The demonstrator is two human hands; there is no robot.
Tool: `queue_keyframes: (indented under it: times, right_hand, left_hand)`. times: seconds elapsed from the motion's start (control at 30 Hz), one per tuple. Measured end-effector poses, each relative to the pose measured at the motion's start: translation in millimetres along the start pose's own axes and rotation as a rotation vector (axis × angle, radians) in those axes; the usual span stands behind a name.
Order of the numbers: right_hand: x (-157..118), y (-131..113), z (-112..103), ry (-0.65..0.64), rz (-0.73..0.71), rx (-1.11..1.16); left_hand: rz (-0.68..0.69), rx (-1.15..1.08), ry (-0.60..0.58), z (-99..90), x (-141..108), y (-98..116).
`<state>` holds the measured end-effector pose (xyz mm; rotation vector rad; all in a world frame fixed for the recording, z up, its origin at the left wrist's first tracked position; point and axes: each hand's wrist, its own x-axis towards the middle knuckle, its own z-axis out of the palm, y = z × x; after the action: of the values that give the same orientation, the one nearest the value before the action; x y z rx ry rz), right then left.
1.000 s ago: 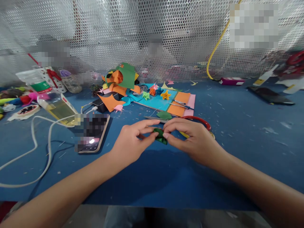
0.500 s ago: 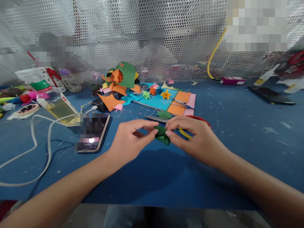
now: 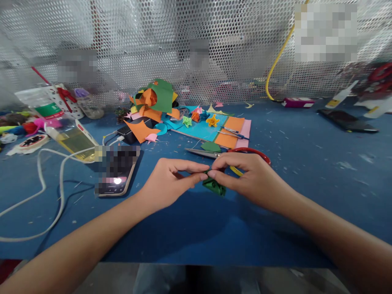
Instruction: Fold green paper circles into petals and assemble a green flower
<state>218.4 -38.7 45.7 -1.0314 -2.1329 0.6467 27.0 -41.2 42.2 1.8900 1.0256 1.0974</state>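
Observation:
A small folded dark green paper piece (image 3: 214, 186), with a curled centre, is pinched along its upper edge by both hands above the blue table. My left hand (image 3: 173, 179) closes thumb and forefinger on its upper left. My right hand (image 3: 245, 175) grips it from the right, fingertips almost touching the left ones. Just behind lie scissors (image 3: 202, 152) with red and yellow handles, partly covered by my right hand. A green paper leaf shape (image 3: 210, 146) rests beyond the blades.
Blue paper (image 3: 199, 130) carries small folded paper flowers (image 3: 212, 120) and tweezers (image 3: 232, 134). Behind stands a heap of paper scraps (image 3: 161, 96). On the left are a phone (image 3: 130, 179), a white cable (image 3: 63, 179) and a tilted bottle (image 3: 72, 139). A dark phone-like object (image 3: 347, 121) lies right.
The green paper has moved slightly down and right and turned, so its curled centre now shows. Both hands have drawn closer together at its top edge.

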Motion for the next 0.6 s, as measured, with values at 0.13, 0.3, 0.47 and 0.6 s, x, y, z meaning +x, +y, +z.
queue_keyframes:
  times: [0.13, 0.3, 0.47, 0.6]
  right_hand:
    - [-0.2, -2.3, 0.1, -0.01, 0.018, 0.019]
    - [0.5, -3.0, 2.4, -0.001, 0.033, 0.023]
    - [1.6, -0.3, 3.6, -0.031, 0.019, 0.042]
    - [2.3, 2.9, 2.7, -0.086, 0.015, 0.095]
  left_hand:
    - [0.046, 0.088, 0.024, 1.5, -3.7, 3.0]
    - [0.06, 0.137, 0.009, 3.8, -7.0, 6.9]
    - [-0.013, 0.138, -0.023, 3.8, -7.1, 6.2]
    - [-0.011, 0.131, -0.033, 2.5, -6.6, 4.2]
